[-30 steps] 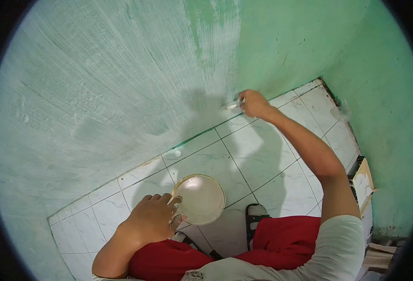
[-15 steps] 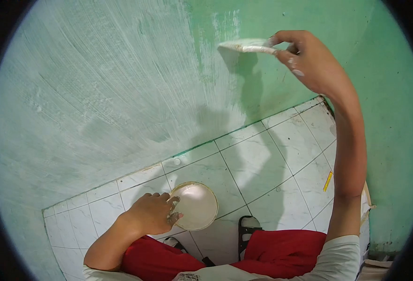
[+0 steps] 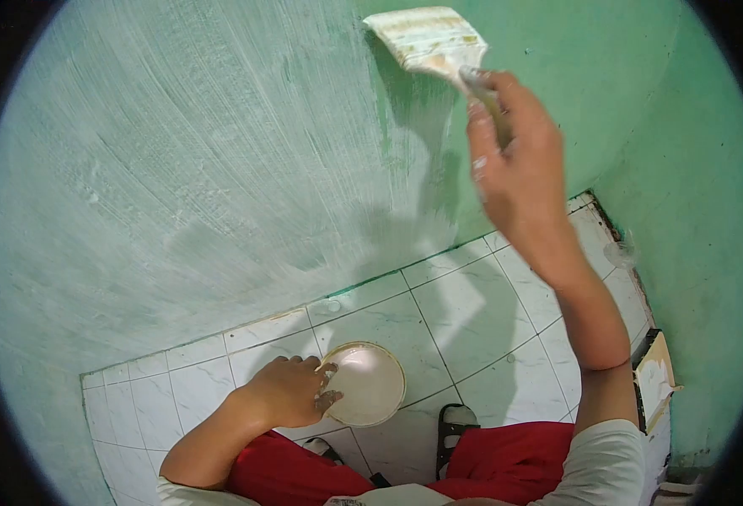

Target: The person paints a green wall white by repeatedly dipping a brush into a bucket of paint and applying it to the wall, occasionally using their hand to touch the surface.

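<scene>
Higher on the wall (image 3: pixel 177 126) than in the earlier frame, the brush (image 3: pixel 430 38) now shows us its broad face, bristles pointing up and left, and our right hand (image 3: pixel 523 160) is raised with it. We hold the handle narrowly between thumb and fingers, near where the white-streaked part meets the green; whether the bristles touch the surface, we cannot tell. Our left hand (image 3: pixel 289 392) is at the left side of the tub (image 3: pixel 367 343), closed over the rim with smeared fingertips reaching inside; its other fingers are partly hidden from us. Pale liquid (image 3: pixel 370 384) fills the tub, which is over the tiled floor (image 3: pixel 371 316), though we cannot see whether it rests there. We judge the brush light, with a stiff handle and soft, wet bristles that should bend under pressure; the handle is the place to grip, though any coating on it likely makes it slippery. The tub looks heavier and apt to slosh, so a firm hold on its rim, with support from below, should suit it.
</scene>
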Demonstrator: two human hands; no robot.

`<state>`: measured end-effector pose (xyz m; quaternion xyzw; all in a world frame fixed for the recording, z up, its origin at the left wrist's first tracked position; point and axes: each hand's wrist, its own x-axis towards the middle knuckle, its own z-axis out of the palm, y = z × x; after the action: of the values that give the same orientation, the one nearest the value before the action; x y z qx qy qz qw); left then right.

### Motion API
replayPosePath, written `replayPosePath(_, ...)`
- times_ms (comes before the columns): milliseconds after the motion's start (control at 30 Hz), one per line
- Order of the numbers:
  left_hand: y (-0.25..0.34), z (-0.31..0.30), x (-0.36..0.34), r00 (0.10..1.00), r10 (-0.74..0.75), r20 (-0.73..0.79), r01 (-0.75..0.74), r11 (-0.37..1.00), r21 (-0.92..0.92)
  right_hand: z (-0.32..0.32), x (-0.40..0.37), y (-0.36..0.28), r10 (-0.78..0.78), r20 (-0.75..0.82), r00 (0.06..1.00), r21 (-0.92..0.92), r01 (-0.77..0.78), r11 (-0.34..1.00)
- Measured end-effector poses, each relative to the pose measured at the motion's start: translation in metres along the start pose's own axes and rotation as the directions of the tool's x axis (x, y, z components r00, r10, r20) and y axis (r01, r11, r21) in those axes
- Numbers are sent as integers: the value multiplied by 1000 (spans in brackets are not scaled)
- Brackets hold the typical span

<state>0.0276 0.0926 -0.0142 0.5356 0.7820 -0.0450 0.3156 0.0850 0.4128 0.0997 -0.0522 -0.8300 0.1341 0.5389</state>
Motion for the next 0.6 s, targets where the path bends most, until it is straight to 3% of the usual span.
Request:
replayPosePath(200, -5, 1, -5, 1000, 27, -13, -28, 999, -44, 91, -58, 32, 55, -24, 998, 163, -50, 985)
replayPosePath(333, -8, 2, -7, 999, 42, 6, -41, 998, -57, 143, -107, 65, -30, -38, 999, 182, 36, 983)
replayPosePath(600, -1, -7, -12, 1000, 1, 19, 1, 997, -80, 167, -185, 86, 43, 96, 994, 230, -64, 971)
